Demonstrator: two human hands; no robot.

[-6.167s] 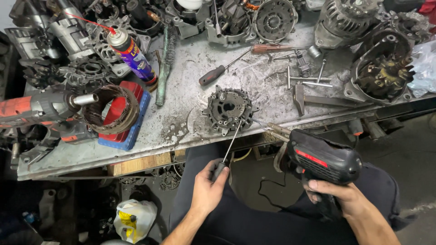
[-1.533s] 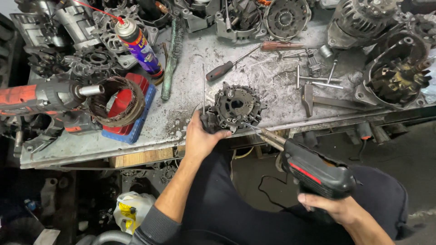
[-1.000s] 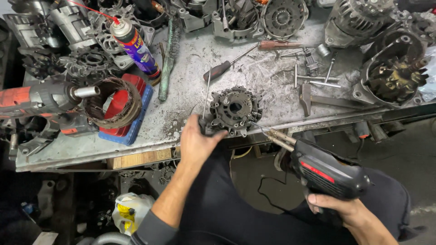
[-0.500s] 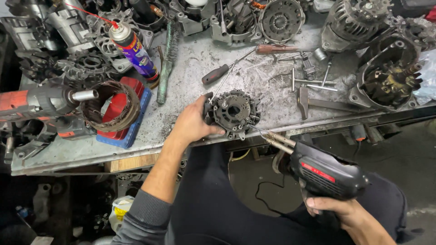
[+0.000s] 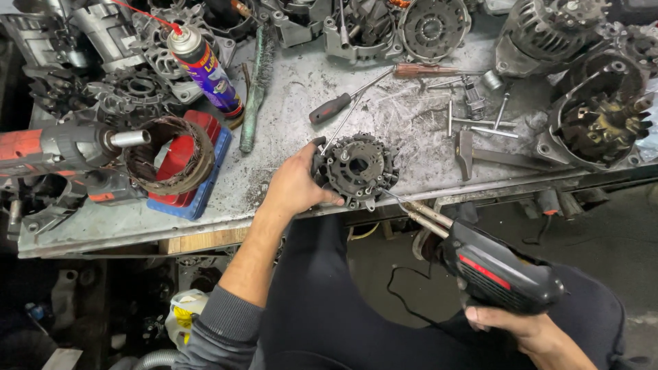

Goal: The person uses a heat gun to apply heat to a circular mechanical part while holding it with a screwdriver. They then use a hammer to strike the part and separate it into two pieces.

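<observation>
While the left hand [image 5: 296,186] grips the rectifier plate [image 5: 358,170] at the counter [image 5: 288,103] edge, the right hand [image 5: 528,332] is closed around a soldering gun [image 5: 490,267], tip at the plate's rim. A loose grip could let the plate slide off; the tip might slip onto fingers.

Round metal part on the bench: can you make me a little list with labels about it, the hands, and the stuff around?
Place: grimy metal workbench seen from above
Left hand: grips the left side of the round metal part at the bench's front edge
Right hand: holds a black gun-shaped soldering tool, tip touching the part's lower right edge
Behind the part: black-handled screwdriver
Far left: spray can, copper-wound ring on a red and blue box
Right: hammer, loose bolts
</observation>
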